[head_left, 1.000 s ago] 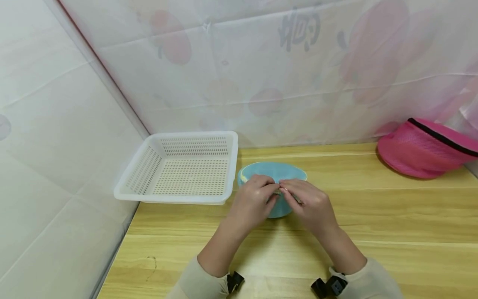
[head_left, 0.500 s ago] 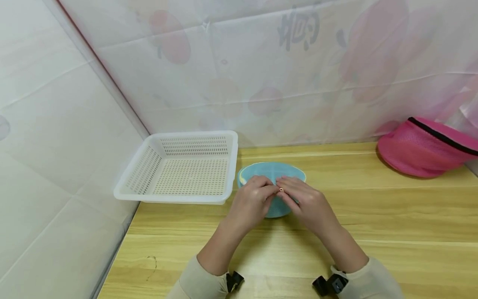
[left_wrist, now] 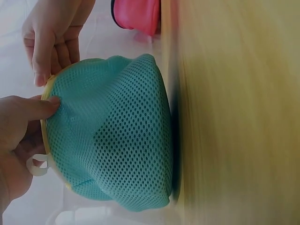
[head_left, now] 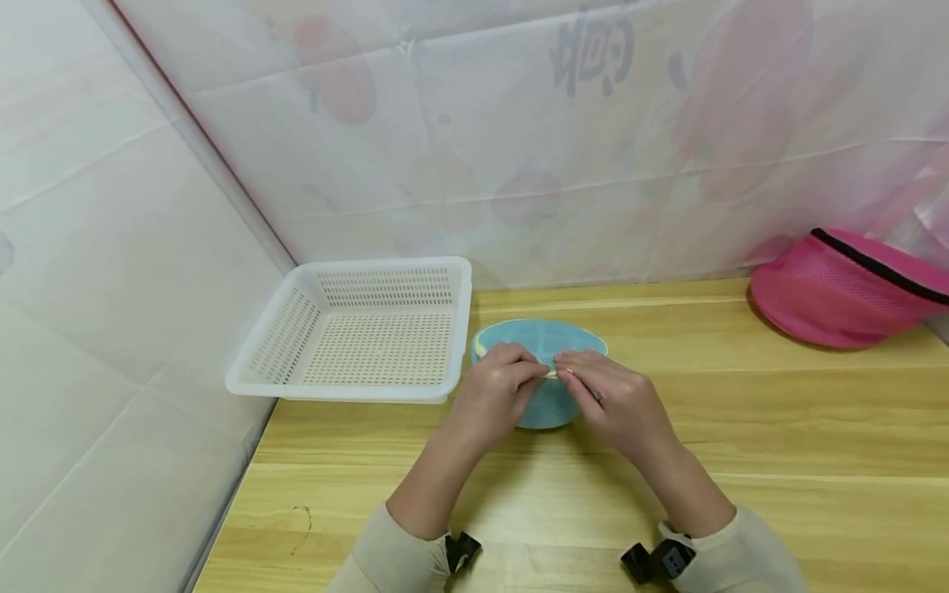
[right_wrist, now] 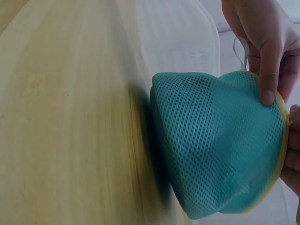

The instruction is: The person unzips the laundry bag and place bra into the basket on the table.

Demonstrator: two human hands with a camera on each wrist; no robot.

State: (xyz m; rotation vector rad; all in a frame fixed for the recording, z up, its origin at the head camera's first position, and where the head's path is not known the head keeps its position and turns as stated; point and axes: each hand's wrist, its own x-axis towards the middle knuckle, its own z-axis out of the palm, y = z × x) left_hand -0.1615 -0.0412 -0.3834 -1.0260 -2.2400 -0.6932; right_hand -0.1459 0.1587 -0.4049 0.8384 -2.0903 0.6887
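A teal mesh laundry bag (head_left: pixel 549 408) with a yellow zipper edge (left_wrist: pixel 46 89) stands on the wooden table. My left hand (head_left: pixel 495 391) pinches that edge, its thumb (left_wrist: pixel 42 108) flat against the mesh, beside a white loop (left_wrist: pixel 37 165) on the bag's end. Farther right along the zipper, my right hand (head_left: pixel 615 402) pinches at a small pull, mostly hidden by its fingers. In the right wrist view the right hand (right_wrist: pixel 293 150) shows only at the frame's edge, close to the yellow rim. A short stretch of zipper lies between the two hands.
A white perforated plastic basket (head_left: pixel 344 394) stands left of the bag, near the back wall. At the far right lies a pink mesh bag (head_left: pixel 830 301) with a black zipper edge. Wood-grain tabletop (head_left: pixel 815 445) spreads in front, and a printed curtain (head_left: pixel 474 123) hangs behind.
Half a second ago the fingertips of both hands met over the zipper. Now they stand slightly apart, the right hand a little farther right, and yellow edge shows between them.
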